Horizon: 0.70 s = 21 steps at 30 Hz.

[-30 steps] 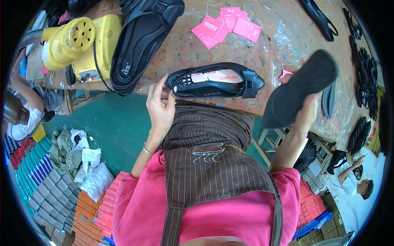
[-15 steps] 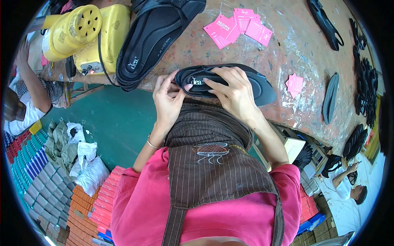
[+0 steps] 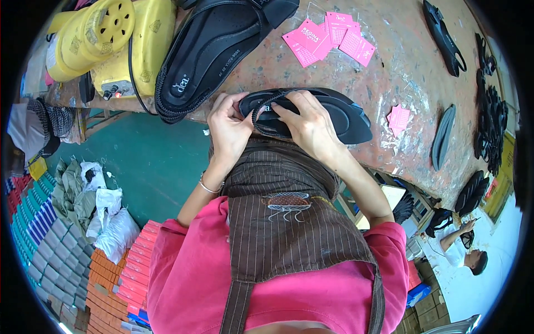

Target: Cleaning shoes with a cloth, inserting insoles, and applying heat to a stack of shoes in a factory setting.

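A black sandal (image 3: 351, 121) lies sideways at the table's front edge, against my apron, with its heel end to the left. A braided black strap (image 3: 258, 119) loops across its insole near the heel. My left hand (image 3: 229, 123) is closed on the heel end, its fingertips beside the loop; the exact grip is partly hidden. My right hand (image 3: 312, 119) reaches over the insole, fingers bent across the far side and thumb by the strap, gripping the sandal. Another black sandal (image 3: 194, 69) with a similar braided edge lies just beyond my left hand.
A yellow machine (image 3: 142, 50) with a black cable stands at the back left. Pink tags (image 3: 328, 39) lie on the worn table (image 3: 250, 61); more pink tags (image 3: 398, 119) and a grey-black sole (image 3: 443, 137) are to the right. Another person (image 3: 464, 250) is at the far right.
The braided strap has shifted from around the heel rim inward over the insole, covering part of its print. My left fingers have followed it slightly. The view has shifted a little.
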Each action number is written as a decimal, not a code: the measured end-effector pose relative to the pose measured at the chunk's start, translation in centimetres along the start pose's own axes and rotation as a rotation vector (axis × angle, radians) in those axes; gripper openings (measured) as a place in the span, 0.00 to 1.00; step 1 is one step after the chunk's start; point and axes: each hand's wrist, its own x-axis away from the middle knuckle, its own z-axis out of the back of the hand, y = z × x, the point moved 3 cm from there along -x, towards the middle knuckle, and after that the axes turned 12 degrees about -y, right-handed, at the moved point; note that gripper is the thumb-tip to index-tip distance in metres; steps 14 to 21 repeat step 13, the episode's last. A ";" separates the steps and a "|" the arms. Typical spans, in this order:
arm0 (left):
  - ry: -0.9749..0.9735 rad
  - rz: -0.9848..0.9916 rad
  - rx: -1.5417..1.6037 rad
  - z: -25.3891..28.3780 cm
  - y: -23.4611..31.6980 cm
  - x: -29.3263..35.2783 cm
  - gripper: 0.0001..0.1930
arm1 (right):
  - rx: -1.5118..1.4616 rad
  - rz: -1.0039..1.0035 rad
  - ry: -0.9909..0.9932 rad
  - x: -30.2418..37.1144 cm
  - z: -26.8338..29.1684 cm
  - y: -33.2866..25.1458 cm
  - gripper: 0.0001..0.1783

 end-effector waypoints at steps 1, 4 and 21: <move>-0.021 0.064 0.006 0.2 -0.4 0.0 0.15 | 0.000 -0.003 -0.002 0.0 -0.2 0.1 0.22; -0.031 0.165 0.085 0.1 -0.1 -0.6 0.09 | -0.019 0.107 -0.048 -0.1 -0.5 0.4 0.25; -0.050 0.198 0.039 0.5 0.4 -1.6 0.04 | 0.197 0.000 -0.225 1.3 -0.5 -0.8 0.27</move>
